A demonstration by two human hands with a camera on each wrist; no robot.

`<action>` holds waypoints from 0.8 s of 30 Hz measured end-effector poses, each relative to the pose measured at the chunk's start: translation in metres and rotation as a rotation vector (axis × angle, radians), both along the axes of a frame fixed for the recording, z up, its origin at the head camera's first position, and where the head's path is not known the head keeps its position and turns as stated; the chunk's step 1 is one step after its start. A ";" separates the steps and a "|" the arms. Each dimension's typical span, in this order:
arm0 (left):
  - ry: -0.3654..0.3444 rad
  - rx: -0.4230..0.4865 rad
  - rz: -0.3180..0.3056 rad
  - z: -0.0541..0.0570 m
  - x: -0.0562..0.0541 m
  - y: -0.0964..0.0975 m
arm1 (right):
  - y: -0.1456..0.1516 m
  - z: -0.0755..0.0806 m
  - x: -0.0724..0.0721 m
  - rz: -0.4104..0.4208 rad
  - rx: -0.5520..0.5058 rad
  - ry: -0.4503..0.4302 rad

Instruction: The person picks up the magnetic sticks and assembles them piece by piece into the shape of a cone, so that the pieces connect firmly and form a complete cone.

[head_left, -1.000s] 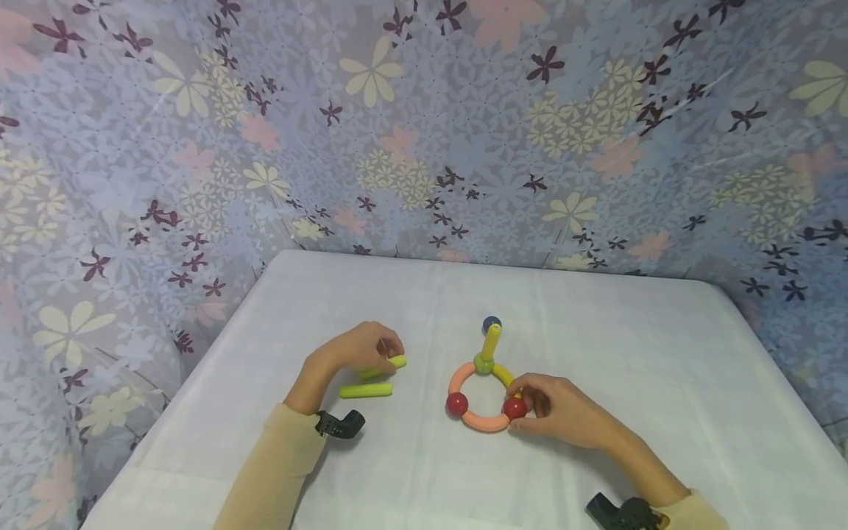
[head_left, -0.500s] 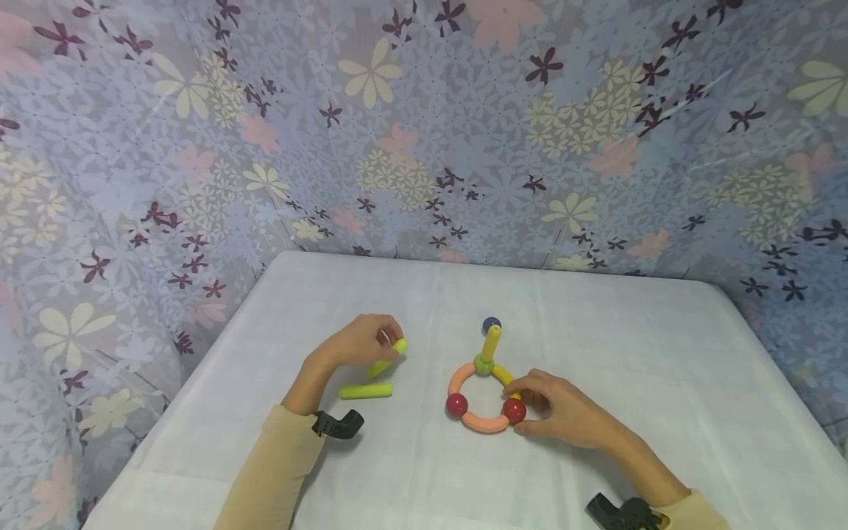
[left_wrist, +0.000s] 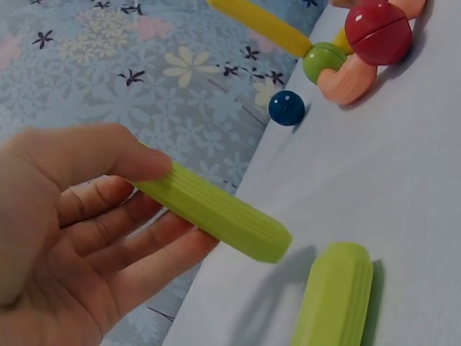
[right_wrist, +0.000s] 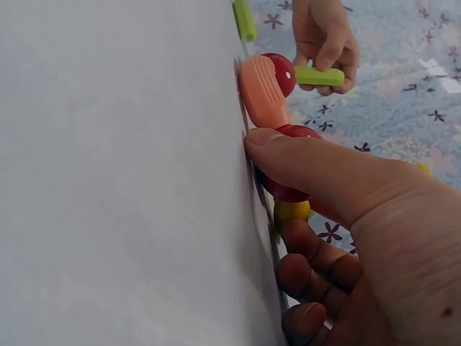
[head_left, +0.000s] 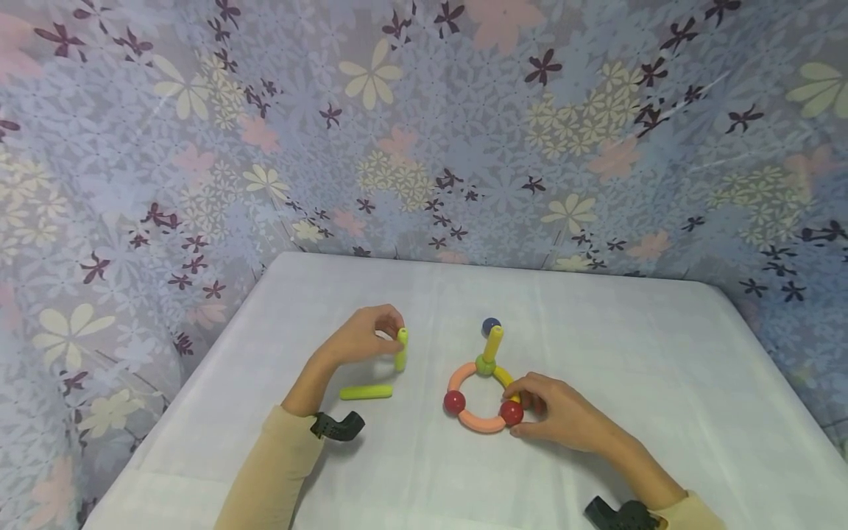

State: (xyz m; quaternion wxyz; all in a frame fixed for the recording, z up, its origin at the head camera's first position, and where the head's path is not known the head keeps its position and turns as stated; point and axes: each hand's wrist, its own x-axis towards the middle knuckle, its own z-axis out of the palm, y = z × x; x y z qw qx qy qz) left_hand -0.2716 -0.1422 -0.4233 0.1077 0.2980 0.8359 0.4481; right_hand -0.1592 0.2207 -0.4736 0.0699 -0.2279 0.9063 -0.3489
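Left hand pinching a lime-green rod upright beside a ring of toy pieces

We see the lime-green rod (head_left: 401, 351) standing nearly vertical left of the ring, seemingly just lifted, since in the left wrist view its shadow falls apart from its lower end. It looks light, stiff and hard to break, we judge, with lengthwise grooves that should help against slipping; the upper part suits a thumb-and-fingertip hold, leaving the lower end free. The left hand (head_left: 363, 336) takes it just so, thumb against fingers. A second green rod (head_left: 366, 392) lies flat nearby, nearer us

To the right, we find the ring (head_left: 481, 424) flat on the white cloth (head_left: 636, 338): curved salmon and yellow pieces, a red ball at each near corner and a green ball (head_left: 485, 365) at the far one, bearing a yellow rod (head_left: 493, 343) that rises with a slight lean. The right hand (head_left: 563, 412) pinches the ring at its right red ball (head_left: 511, 413). Beyond sits a loose blue ball (head_left: 489, 324); behind everything hangs flowered fabric (head_left: 430, 140)
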 end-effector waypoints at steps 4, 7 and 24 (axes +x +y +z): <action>-0.022 0.064 -0.024 0.006 0.003 0.003 | 0.001 0.000 0.000 0.003 -0.001 0.002; -0.035 0.093 -0.037 0.009 0.004 0.008 | 0.001 0.000 0.000 0.004 0.003 -0.002; -0.158 0.189 -0.209 0.010 0.028 0.042 | 0.000 -0.001 0.001 0.057 -0.001 -0.029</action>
